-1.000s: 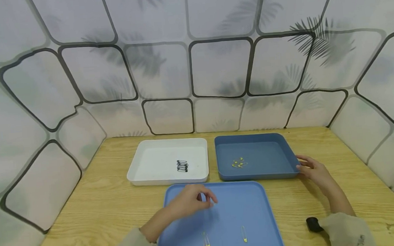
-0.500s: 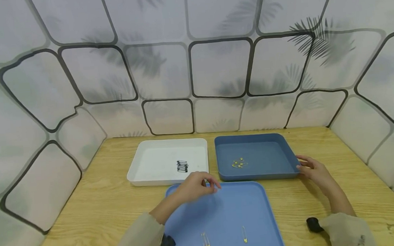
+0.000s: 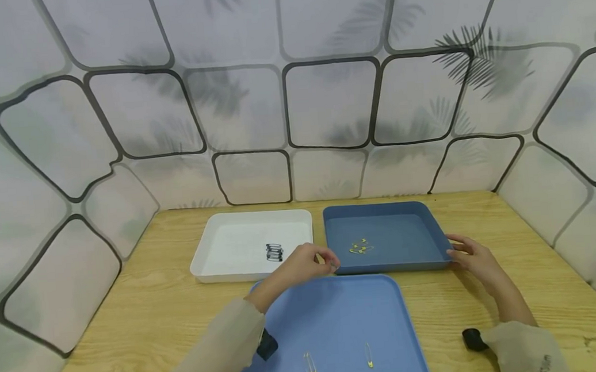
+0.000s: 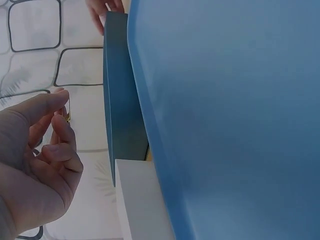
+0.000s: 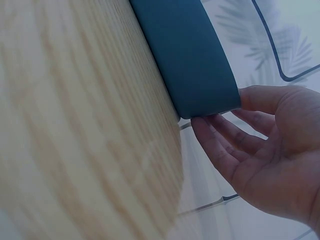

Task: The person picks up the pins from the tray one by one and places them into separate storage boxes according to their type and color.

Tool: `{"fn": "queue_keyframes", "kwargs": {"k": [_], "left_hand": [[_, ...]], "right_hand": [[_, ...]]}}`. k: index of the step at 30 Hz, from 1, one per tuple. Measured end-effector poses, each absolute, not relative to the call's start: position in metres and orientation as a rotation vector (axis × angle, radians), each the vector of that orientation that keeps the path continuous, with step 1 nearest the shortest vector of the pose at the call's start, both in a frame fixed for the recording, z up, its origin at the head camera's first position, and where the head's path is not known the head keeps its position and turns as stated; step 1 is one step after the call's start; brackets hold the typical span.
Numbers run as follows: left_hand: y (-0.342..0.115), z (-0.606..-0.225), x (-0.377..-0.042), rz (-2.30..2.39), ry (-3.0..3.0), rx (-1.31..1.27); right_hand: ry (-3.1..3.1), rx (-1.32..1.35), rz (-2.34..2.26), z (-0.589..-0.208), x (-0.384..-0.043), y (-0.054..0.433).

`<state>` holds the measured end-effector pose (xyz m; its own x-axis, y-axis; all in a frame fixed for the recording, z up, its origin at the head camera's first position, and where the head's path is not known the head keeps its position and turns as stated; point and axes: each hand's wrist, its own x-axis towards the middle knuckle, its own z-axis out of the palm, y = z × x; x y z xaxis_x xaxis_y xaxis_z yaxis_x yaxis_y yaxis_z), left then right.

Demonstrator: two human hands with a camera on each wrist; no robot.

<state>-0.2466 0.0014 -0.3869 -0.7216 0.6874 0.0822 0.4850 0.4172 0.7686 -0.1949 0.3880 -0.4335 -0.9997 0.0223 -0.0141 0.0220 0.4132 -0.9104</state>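
Thumb and forefinger of my left hand (image 3: 303,264) pinch a gold safety pin (image 4: 69,119), seen edge-on in the left wrist view and mostly hidden by the fingers in the head view. That hand hovers by the near left corner of the dark blue tray (image 3: 394,222), where several gold safety pins (image 3: 360,247) lie. My right hand (image 3: 474,260) holds the same tray at its near right corner, thumb at the rim and fingertips against the outer wall (image 5: 207,75). Two gold safety pins (image 3: 310,366) and another gold safety pin (image 3: 369,355) lie on the light blue tray (image 3: 349,321).
A white tray (image 3: 234,242) with several black safety pins (image 3: 274,252) stands left of the dark blue one. All three trays are on a wooden table (image 3: 132,336). A patterned wall covering (image 3: 251,108) encloses the back and sides.
My left hand has moved forward and right with the safety pin, from over the light blue tray to the dark blue tray's near left corner. The right hand stays at its corner.
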Motion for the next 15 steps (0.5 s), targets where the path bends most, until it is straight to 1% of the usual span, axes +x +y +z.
{"fn": "queue_keyframes", "kwargs": {"k": [15], "left_hand": [[0.026, -0.39, -0.266, 1.216, 2.493, 0.967]], "right_hand": [[-2.651, -0.038, 1.683, -0.434, -0.195, 0.388]]}}
